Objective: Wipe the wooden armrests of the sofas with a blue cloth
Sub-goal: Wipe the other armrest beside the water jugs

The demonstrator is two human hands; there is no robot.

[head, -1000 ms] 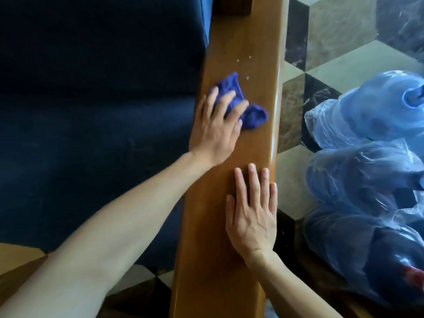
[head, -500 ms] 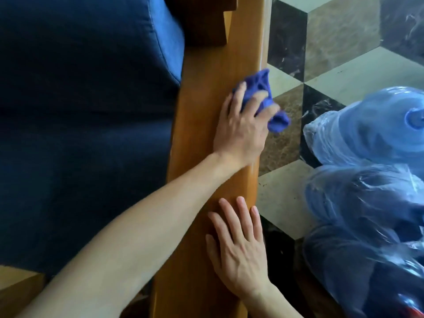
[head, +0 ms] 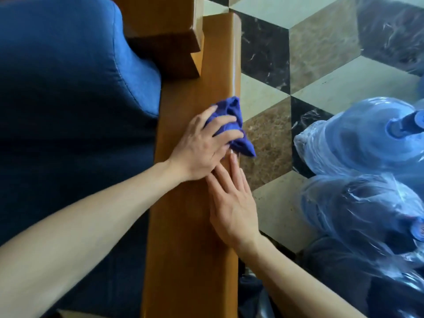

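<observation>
Right hand (head: 231, 198) slid up flat beside left hand (head: 202, 143) pressing blue cloth (head: 231, 115), seemingly bunched, on armrest (head: 195, 226).

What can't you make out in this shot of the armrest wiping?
- Head view: the part of the blue cloth under the left hand is hidden by its fingers.
- Head view: the right hand has its fingertips tucked under the left hand.
- Head view: the near end of the armrest is cut off by the bottom edge.
- Head view: the water bottles are blurred by plastic wrap and cropped at the right edge.
</observation>
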